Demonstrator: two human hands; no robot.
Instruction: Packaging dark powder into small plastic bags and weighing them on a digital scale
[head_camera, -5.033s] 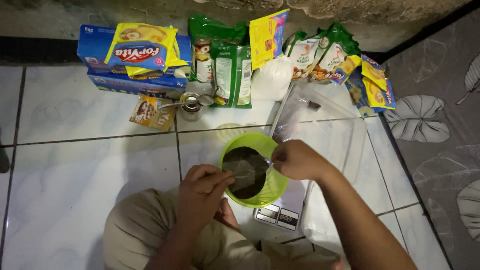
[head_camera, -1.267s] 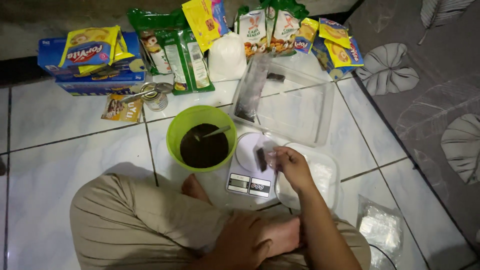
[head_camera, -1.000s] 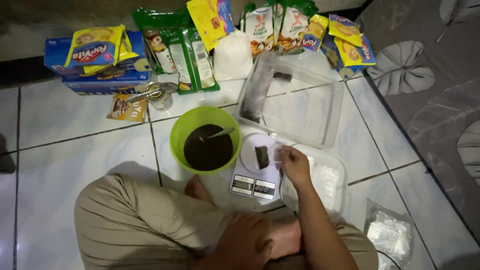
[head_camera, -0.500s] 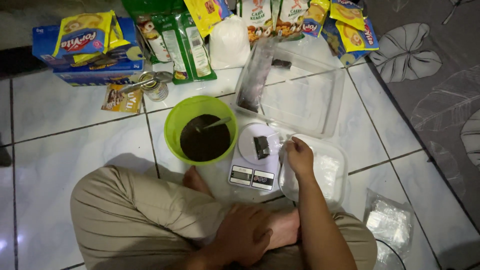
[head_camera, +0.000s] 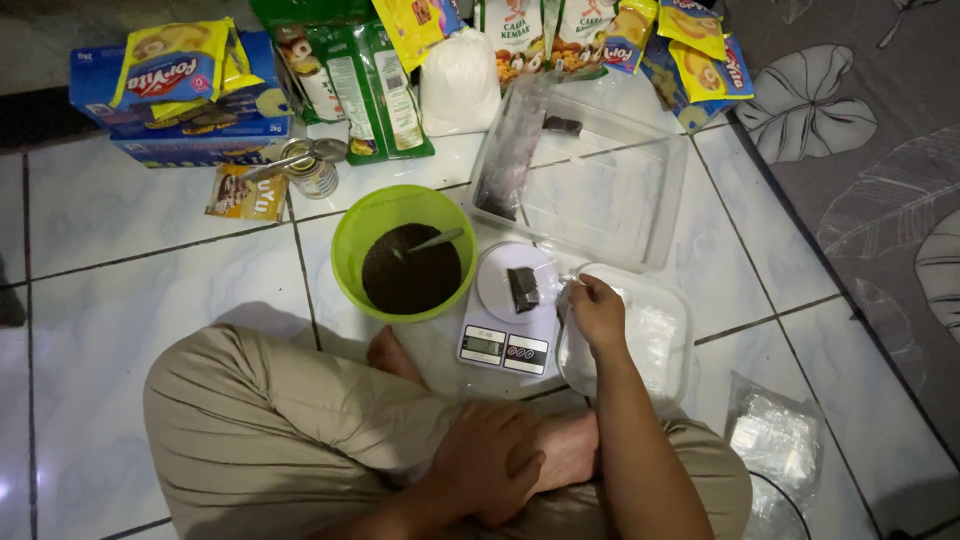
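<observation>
While the left hand (head_camera: 490, 470) rests flat and empty on a foot, the right hand (head_camera: 597, 312), fingers curled together over the tub (head_camera: 672, 345), seems between portions, with one dark packet (head_camera: 522, 289) lying on the scale (head_camera: 508, 345) beside the bowl (head_camera: 404, 250).

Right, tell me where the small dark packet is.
In the head view, the small dark packet lies on the white kitchen scale, between the green bowl and the right hand.

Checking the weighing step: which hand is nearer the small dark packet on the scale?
Right. The right hand sits just beside the dark packet; the left hand rests far back on the foot.
</observation>
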